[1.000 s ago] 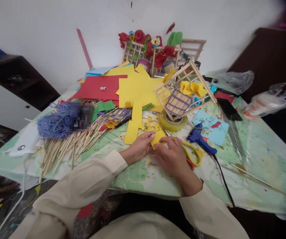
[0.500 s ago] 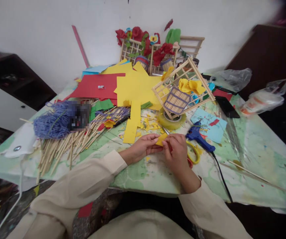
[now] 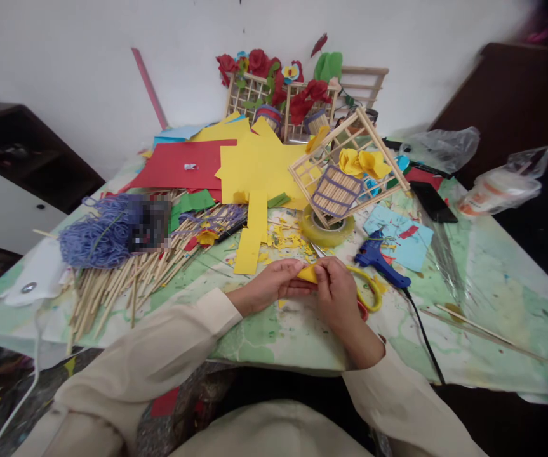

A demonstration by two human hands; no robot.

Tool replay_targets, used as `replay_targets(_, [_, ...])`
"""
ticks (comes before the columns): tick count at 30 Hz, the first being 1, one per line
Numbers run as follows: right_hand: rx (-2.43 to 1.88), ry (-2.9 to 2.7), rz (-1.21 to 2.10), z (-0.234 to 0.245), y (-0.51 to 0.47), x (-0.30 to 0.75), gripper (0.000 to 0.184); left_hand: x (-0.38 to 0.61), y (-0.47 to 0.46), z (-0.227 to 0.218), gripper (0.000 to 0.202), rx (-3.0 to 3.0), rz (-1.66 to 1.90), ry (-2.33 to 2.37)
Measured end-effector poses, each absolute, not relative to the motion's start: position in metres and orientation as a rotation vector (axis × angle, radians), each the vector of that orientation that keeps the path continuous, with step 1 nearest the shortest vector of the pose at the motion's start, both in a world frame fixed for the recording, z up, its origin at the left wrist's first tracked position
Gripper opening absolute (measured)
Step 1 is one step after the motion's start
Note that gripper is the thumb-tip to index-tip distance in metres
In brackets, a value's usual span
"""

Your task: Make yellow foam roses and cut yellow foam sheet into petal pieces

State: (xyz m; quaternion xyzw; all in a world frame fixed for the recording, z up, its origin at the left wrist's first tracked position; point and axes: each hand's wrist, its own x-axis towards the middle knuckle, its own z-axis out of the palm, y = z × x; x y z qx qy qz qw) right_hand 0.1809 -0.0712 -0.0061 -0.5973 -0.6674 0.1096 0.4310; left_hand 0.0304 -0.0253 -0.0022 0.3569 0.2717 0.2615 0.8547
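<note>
Between my two hands, above the near part of the table, is a small folded piece of yellow paper (image 3: 308,273). My left hand (image 3: 274,284) pinches its left side, and my right hand (image 3: 337,293) grips the right side with thumb and fingers. Scissors (image 3: 373,293) with yellow and red handles lie partly under my right hand, their blades pointing away. Just beyond, yellow paper scraps (image 3: 286,235) are scattered beside a roll of tape (image 3: 333,235). A stick lattice frame (image 3: 350,168) with yellow paper flowers leans over the tape.
A blue glue gun (image 3: 381,260) with a black cord lies right of my hands. Leftward are wooden sticks (image 3: 106,298) and purple yarn (image 3: 97,235). Yellow sheets (image 3: 254,168) and a red sheet (image 3: 183,165) lie behind. A bagged cup (image 3: 500,190) stands far right.
The yellow paper has turned slightly in my fingers and shows a more pointed fold. My right hand's fingers have shifted a little on it. The whole view has moved slightly.
</note>
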Motion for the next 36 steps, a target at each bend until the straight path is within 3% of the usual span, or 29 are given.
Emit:
replay_targets(8, [-1.468,-1.619,0.302,-0.0062,-0.0738,0.1807,0.015,0.0305,-0.0247,-0.0044,0.023,0.842,0.617,0.600])
replay_targets(14, [-1.422,-1.511,0.329,-0.0077,-0.0753,0.1828,0.029,0.0306,-0.0236,-0.0017,0.028,0.829,0.702,0.682])
replay_targets(20, [-1.369,-1.578,0.299,-0.0067,-0.0700,0.1822,0.010,0.0315,-0.0232,-0.0027,0.030,0.818,0.753,0.724])
replay_targets(31, [-1.367,-1.506,0.386,-0.0062,-0.0692,0.1827,0.014,0.0301,-0.0246,0.0014,0.040,0.847,0.702,0.739])
replay_targets(36, [-1.289,-1.527,0.431,-0.0055,-0.0695,0.1841,0.015,0.0289,-0.0234,0.0003,0.032,0.771,0.760,0.660])
